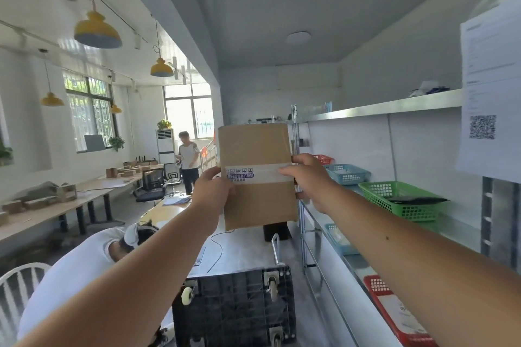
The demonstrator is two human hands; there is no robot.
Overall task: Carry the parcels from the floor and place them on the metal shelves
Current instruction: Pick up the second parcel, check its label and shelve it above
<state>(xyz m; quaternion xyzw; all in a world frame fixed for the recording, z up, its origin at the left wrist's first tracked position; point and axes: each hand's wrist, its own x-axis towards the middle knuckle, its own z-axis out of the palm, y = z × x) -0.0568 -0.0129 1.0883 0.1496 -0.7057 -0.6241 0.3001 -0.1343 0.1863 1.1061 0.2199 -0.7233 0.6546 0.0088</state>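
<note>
Parcel (253,146), blue tape print (240,173) unreadable, gripped by both hands: left hand (212,191), right hand (307,180).

Person's body, visible parts: bare left forearm (141,262) and bare right forearm (417,251), both uncovered along all the length seen. Bare left hand (211,191) and bare right hand (307,180) at their ends. One marking: a small dark round mole (387,238) on the right forearm's upper surface, well behind the right hand.

Brown cardboard parcel (255,149), white tape band with blue print across its middle; upright in the air, mid-scene; metal shelves (380,106) just right, running near to far.
</note>
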